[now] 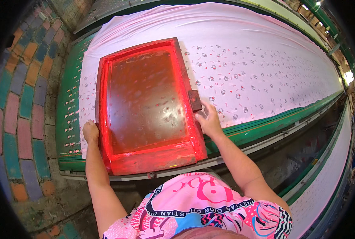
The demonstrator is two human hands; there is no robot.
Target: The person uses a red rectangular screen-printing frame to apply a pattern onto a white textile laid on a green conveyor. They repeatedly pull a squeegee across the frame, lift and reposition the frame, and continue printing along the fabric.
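Observation:
A red-smeared screen-printing frame (145, 160) with a dark, glossy mesh (145, 99) lies over pale pink fabric (153, 24). At its left side, my left hand (91, 131) is closed against the rim; its fingertips are hidden. On the opposite side, my right hand (209, 120) bends its thumb and fingers around the edge, just below a dark block (194, 100) fixed to the frame. Small dark and red motifs cover the fabric right of the frame.
The fabric rests on a long green printing table (70, 95) with a metal rail (265, 144) along its near side. To the left is a wall of painted bricks (25, 115). Another table with pale cloth (325, 191) stands at lower right, across a dark gap.

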